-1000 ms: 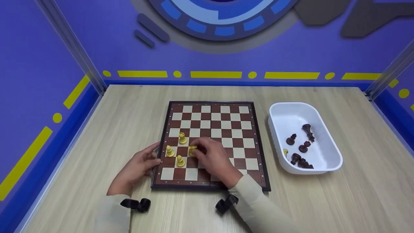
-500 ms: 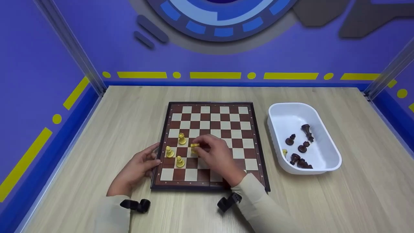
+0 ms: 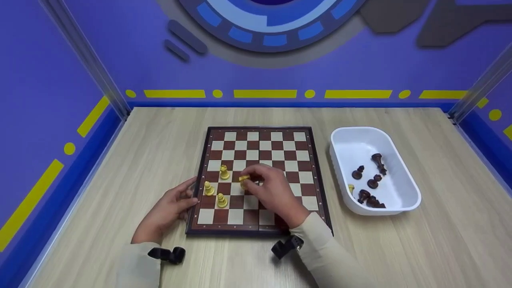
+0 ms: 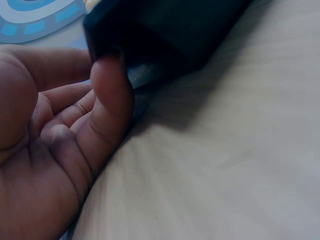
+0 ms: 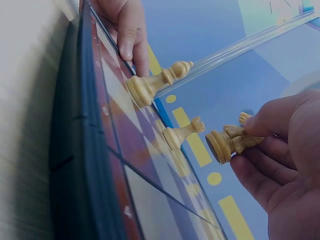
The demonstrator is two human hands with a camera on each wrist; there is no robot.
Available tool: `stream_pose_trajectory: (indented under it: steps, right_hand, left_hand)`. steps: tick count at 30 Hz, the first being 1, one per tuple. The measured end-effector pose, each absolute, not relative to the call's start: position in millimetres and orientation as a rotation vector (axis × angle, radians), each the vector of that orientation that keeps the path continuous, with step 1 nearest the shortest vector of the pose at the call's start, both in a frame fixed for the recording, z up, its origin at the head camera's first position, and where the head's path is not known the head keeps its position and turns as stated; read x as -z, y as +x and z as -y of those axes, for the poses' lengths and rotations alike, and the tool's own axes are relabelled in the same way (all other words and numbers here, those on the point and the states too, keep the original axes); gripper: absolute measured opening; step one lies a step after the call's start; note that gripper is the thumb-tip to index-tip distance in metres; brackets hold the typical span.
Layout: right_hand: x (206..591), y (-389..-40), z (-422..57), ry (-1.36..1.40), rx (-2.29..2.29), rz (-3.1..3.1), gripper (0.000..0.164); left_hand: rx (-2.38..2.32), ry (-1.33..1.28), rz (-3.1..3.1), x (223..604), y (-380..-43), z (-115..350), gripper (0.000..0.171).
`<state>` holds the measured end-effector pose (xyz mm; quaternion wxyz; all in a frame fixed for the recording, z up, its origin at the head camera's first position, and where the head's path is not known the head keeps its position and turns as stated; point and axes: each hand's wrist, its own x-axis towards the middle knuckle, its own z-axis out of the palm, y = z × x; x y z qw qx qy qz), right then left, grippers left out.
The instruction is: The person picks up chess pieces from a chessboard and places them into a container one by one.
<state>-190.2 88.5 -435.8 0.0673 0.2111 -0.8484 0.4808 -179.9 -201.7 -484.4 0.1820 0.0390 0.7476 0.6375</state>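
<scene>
The right hand (image 3: 276, 192) pinches a cream chess knight (image 5: 231, 142) between thumb and fingers. In the right wrist view the knight is tilted, its round base off the board. The chessboard (image 3: 284, 156) lies on the table, and the left hand (image 3: 170, 208) holds its left edge, thumb on the rim. Three cream pieces stand on the board's left part: a bishop-like piece (image 3: 222, 201), another slim piece (image 3: 209, 189) and one with a crown-like top (image 3: 224, 172). In the left wrist view a fingertip (image 4: 107, 80) meets the dark board edge.
A white plastic tub (image 3: 336, 160) stands right of the board. It holds several dark chess pieces (image 3: 373, 183) and a cream one (image 3: 351, 188) partly hidden by its wall. Blue-purple panels (image 3: 256, 80) close off the back and sides of the table.
The right hand has shifted a little to the right across the board, carrying the knight. The left hand stays at the board's edge, and the three standing pieces keep their places.
</scene>
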Motion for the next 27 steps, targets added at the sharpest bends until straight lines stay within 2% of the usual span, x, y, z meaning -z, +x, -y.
stream_pose_trajectory:
  steps: [27]
  right_hand:
    - [413.1,-187.4,-109.2,0.578,-1.454,2.587,0.018]
  left_hand:
    - [-1.824,0.116,-2.079,483.7,-179.8,201.6,0.069]
